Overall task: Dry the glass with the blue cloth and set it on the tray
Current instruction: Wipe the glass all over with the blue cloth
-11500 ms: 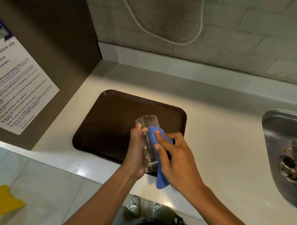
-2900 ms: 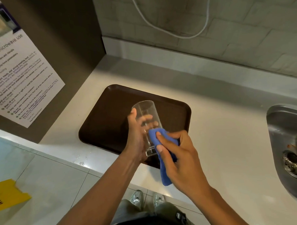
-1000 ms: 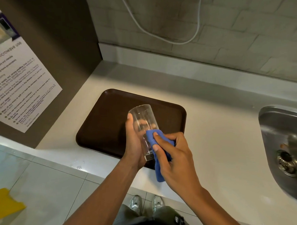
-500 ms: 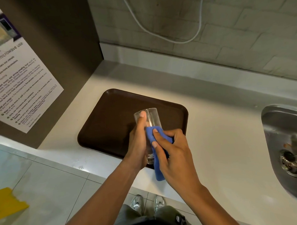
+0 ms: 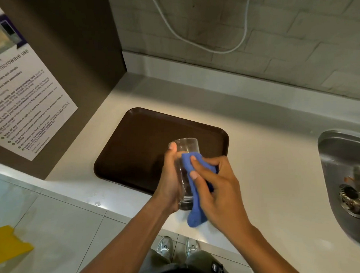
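The clear drinking glass is held in the air above the near right corner of the brown tray, not yet standing on it, and the step in hand appears to be the wiping of its outer wall. To do this well, the person should probably turn the glass slowly with the holding hand while the blue cloth presses along the whole height, from the rim down to the thick base, and also go inside the mouth — water often stays there. The grip should be firm but not hard, because wet glass slips easily and the counter below is hard. The left hand is wrapped around the left side of the glass, thumb stretched up close to the rim, wrist bent so that the glass stands nearly upright. The right hand is closed on the cloth and presses it against the right side of the glass with fingertips in front; the loose end of the cloth hangs down below the base. Both forearms come up from the bottom and meet at the glass.
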`<state>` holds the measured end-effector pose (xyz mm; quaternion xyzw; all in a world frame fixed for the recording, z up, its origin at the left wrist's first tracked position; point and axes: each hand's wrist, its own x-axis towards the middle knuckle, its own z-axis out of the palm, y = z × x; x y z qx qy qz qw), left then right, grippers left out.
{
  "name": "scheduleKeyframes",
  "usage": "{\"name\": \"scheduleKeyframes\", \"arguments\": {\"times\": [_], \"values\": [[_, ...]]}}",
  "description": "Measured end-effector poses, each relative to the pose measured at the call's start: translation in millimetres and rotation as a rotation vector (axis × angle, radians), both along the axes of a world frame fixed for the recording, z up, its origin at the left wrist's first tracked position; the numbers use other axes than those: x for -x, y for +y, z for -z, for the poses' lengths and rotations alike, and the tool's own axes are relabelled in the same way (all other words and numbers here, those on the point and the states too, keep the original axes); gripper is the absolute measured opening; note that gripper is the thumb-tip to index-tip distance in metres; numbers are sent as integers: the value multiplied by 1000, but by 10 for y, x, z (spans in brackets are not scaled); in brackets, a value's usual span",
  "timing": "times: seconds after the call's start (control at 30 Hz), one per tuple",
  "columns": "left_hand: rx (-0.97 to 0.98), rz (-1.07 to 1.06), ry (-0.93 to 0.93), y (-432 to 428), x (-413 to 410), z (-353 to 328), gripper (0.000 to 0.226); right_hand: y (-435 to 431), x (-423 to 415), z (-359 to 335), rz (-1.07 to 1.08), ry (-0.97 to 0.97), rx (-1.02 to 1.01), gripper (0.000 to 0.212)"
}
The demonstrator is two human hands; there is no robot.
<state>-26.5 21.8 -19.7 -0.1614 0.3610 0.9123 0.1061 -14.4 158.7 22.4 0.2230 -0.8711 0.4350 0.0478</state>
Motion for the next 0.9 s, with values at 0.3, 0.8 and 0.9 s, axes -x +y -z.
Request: {"name": "scheduleKeyframes", "arguments": {"times": [0.3, 0.8, 0.9], "values": [[-21, -7, -24, -61, 17, -45, 78, 52, 8, 16, -21, 24, 5, 38], [90, -36, -69, 112, -25, -11, 74, -168, 340, -125, 161, -129, 119, 31], [8, -34, -18, -27, 51, -51, 78, -125, 76, -76, 28, 5, 25, 36]]}}
